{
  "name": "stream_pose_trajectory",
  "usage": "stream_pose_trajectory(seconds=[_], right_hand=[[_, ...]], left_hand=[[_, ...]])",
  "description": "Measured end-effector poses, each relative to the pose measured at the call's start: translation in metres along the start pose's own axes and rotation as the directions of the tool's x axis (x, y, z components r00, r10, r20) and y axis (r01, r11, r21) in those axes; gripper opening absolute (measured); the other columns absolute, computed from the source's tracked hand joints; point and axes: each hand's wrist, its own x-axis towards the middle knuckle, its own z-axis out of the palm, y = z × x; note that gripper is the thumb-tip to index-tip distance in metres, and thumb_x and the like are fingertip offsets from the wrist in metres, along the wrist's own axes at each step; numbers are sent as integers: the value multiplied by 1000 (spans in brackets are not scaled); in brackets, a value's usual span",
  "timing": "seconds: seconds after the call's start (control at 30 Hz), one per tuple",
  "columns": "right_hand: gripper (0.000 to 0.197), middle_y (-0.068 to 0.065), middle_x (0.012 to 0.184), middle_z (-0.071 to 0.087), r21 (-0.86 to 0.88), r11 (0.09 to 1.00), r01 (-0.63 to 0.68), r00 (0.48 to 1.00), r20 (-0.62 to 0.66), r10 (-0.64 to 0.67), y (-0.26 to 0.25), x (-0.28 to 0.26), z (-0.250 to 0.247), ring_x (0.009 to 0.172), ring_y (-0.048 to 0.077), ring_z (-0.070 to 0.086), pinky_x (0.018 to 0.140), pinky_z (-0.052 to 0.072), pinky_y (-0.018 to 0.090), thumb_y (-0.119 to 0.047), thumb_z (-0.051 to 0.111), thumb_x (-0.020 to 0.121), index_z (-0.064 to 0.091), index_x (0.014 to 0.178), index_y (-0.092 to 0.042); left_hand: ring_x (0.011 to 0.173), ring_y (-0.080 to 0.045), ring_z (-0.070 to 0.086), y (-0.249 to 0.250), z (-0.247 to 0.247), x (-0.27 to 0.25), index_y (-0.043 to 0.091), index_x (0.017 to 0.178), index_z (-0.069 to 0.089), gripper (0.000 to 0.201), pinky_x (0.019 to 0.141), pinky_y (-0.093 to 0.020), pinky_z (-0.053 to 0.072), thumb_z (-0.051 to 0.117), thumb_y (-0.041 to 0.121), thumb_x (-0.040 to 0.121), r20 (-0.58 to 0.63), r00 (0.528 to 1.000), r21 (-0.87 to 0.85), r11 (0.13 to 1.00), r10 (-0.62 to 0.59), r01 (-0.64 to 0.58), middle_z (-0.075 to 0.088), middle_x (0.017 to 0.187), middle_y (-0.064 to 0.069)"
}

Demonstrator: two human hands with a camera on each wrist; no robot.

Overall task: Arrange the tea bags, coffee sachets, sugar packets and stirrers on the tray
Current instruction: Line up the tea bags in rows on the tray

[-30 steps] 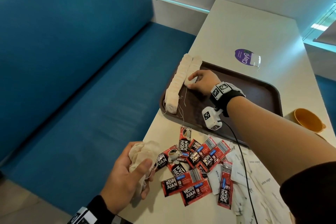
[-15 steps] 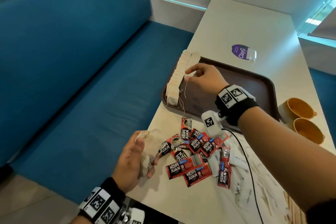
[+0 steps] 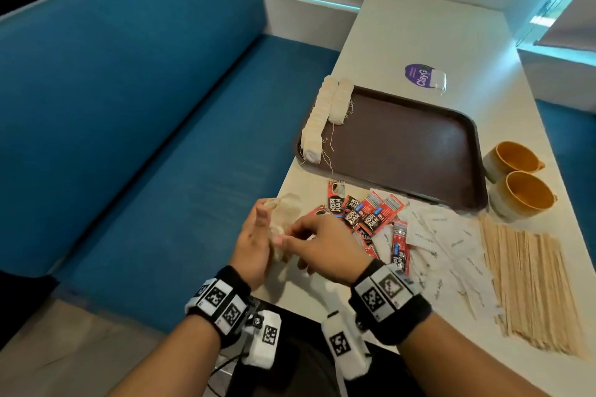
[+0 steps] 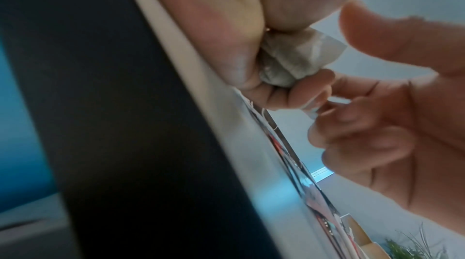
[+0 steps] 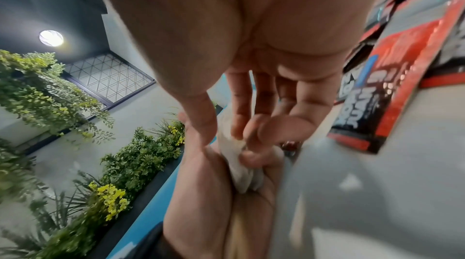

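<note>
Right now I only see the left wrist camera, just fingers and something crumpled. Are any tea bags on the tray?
Observer: Yes, two rows of tea bags lie along the left edge of the brown tray.
Operator: Where are the stirrers?
Observer: The wooden stirrers lie on the table, right of the sugar packets, not on the tray.
Operator: And the coffee?
Observer: The red coffee sachets are heaped on the table in front of the tray.
</note>
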Motion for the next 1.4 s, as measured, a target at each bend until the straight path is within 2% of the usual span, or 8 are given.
stream_pose_trajectory(seconds=[0.23, 0.4, 0.57, 0.7, 0.93, 1.07, 1.2, 1.4], right_hand=[[16, 5, 68, 71, 209, 977, 41, 992, -122, -16, 4, 2, 7, 60, 26, 73, 46, 48, 27, -16, 78, 90, 66, 87, -6], [18, 19, 74, 71, 397, 918, -8, 985, -155, 75, 8, -1, -6, 67, 33, 70, 54, 51, 35, -11, 74, 92, 64, 93, 4], [12, 13, 74, 71, 489, 872, 18, 977, -194, 89, 12, -1, -28, 60, 23, 64, 48, 49, 28, -9, 72, 93, 63, 96, -1], [8, 9, 75, 66, 532, 847, 12, 969, -214, 120, 17, 3, -40, 54, 17, 57, 46, 47, 26, -7, 71, 93, 64, 94, -3], [12, 13, 81, 67, 543, 840, -16, 974, -182, 136, 24, 10, -44, 67, 22, 60, 52, 53, 26, -6, 69, 94, 65, 98, 5], [16, 20, 92, 74, 485, 875, -3, 961, -240, 136, 22, 17, -61, 68, 25, 63, 54, 52, 28, -15, 73, 92, 71, 101, -1], [11, 11, 90, 76, 409, 910, 72, 917, -385, 100, 5, 33, -102, 70, 18, 67, 60, 55, 28, -15, 73, 92, 73, 100, -7], [7, 12, 91, 74, 294, 946, 139, 857, -514, 34, -19, 95, -161, 70, 14, 71, 66, 61, 28, -11, 74, 92, 70, 96, -7]], left_hand=[[86, -35, 65, 0, -1, -1, 16, 129, 58, 90, 65, -38, 49, 44, 90, 79, 43, 998, -42, 998, -44, 45, 70, 107, -21], [65, -23, 60, 1, 2, 3, 10, 123, 58, 53, 45, -28, 44, 47, 54, 96, 80, 994, -199, 975, -79, 94, 69, 94, -16], [60, -24, 59, -2, -1, 5, 0, 128, 55, 44, 42, -28, 43, 58, 24, 91, 138, 987, -258, 960, -80, 113, 68, 93, -20], [63, -22, 60, -6, -2, 6, 0, 117, 62, 34, 44, -28, 46, 64, 10, 85, 145, 986, -166, 981, -77, 101, 70, 89, -16], [49, -21, 56, -12, -4, 7, 5, 105, 68, 18, 45, -28, 51, 70, 2, 88, 102, 993, -38, 997, -56, 60, 67, 72, -14], [57, -25, 63, -16, -7, 9, 7, 107, 69, 19, 53, -32, 55, 72, 5, 88, 78, 995, -18, 998, -58, 59, 71, 79, -16], [67, -26, 71, -15, -6, 9, 10, 110, 70, 26, 58, -35, 60, 68, -8, 91, 88, 994, -31, 998, -57, 59, 75, 85, -13], [83, -32, 74, -16, -7, 8, 8, 109, 73, 26, 65, -39, 62, 72, -3, 86, 95, 994, -68, 996, -46, 52, 75, 98, -22]])
